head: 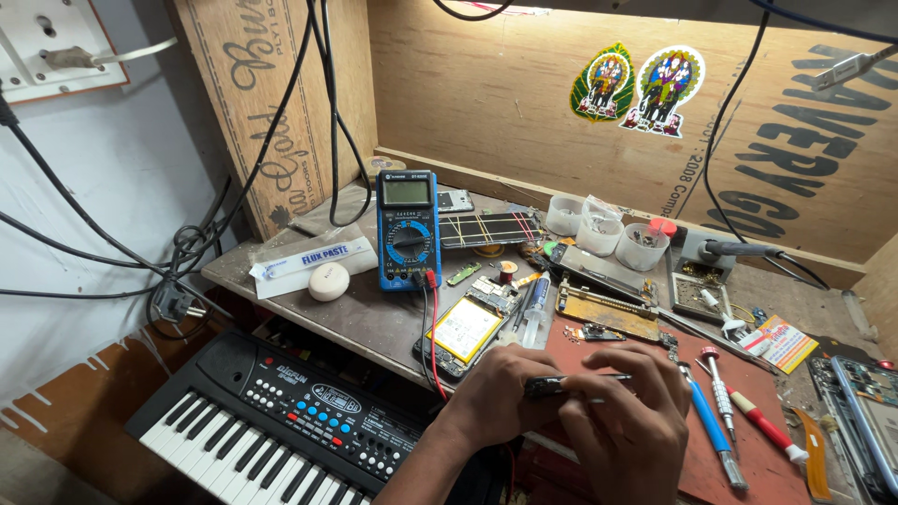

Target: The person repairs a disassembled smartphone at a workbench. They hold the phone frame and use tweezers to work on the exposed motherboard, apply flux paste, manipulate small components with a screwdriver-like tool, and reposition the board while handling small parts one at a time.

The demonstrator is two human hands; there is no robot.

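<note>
Head view: both hands meet low at centre frame over the red mat (645, 351) on the desk (365, 318). Left hand (500, 393), its grip clenched around a small dark component (543, 386), holds it just above the mat's near edge. Right hand (631, 425) pinches thin metal tweezers (594, 378); their long axis runs nearly level, left to right, tips pointing left and touching the component. Beyond the hands lies an opened phone with yellow battery (465, 329), a syringe (536, 316) just beside it. Blue multimeter (408, 230) stands further back. Blue-handled screwdriver (711, 423) and red-handled tool (762, 425) lie right of the hands. Keyboard (271, 421) sits lower left.
</note>
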